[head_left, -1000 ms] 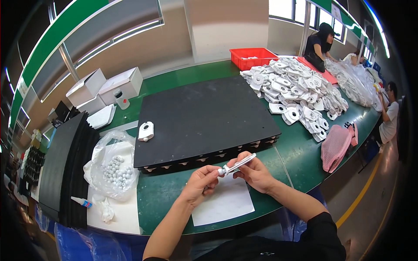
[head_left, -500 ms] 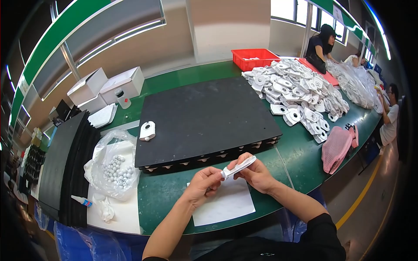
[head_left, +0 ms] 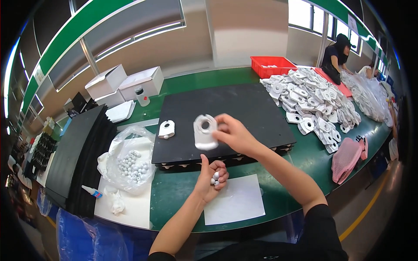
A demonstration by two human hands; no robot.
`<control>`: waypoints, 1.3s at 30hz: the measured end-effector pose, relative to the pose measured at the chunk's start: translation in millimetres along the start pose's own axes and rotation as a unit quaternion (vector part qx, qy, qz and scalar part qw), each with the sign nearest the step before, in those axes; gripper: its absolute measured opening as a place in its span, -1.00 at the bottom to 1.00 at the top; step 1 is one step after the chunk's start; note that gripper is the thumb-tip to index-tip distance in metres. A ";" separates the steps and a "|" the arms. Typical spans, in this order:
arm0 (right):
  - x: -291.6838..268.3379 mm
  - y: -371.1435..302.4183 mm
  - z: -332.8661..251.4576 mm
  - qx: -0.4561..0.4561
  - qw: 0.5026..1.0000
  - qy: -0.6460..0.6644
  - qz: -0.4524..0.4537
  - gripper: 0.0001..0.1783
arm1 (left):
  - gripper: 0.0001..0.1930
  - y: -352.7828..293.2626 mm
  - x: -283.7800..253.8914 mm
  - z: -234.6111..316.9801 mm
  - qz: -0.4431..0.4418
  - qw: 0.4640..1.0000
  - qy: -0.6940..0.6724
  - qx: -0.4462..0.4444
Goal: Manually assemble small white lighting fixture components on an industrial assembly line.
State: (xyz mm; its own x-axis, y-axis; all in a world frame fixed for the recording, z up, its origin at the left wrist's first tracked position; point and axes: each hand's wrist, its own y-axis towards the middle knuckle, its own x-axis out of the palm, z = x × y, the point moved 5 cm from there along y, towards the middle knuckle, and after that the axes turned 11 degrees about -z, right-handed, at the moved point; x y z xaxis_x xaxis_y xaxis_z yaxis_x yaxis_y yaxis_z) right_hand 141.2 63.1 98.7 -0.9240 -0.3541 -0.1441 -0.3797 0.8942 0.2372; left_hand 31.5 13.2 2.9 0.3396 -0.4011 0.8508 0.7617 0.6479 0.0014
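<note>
My right hand pinches a white plastic part with a round hole by its right edge. The part is slightly blurred and stands tilted up over the black board. Below it, my left hand is turned palm up, its fingers curled round several small white balls. A similar white part lies on the board's left side. A sheet of white paper is on the green table under my hands.
At left, a clear plastic bag holds white balls, with a glue bottle and a stack of black boards close by. To the right are a heap of white parts, a red crate and a pink mesh bag. Another person works beyond.
My right hand has carried the white part up and forward over the black board, away from my left hand. My left hand has turned palm up, showing the balls. The view has shifted.
</note>
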 end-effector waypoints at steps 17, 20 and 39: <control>-16.6 93.3 45.3 -0.049 0.952 -0.298 0.043 -0.57 | -0.82 -4.3 -14.7 -4.4 0.097 0.992 -0.049 -0.061; -90.3 37.8 28.3 -0.043 0.917 -0.381 0.107 -0.66 | -0.81 -3.4 -4.5 -5.8 0.081 0.994 0.023 -0.065; -95.2 -268.6 -5.3 0.278 0.769 -0.568 0.098 -0.34 | -0.71 -5.1 4.9 -11.0 0.031 0.990 0.130 -0.042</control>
State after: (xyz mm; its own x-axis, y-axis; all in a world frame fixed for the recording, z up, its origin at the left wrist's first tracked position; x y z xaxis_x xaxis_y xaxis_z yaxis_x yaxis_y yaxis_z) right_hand 330.9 -144.8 53.8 -0.2061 -0.0126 -0.9785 0.1304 0.9906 -0.0402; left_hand 35.3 0.8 1.2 0.5097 -0.5214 0.6844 0.7739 0.6253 -0.1000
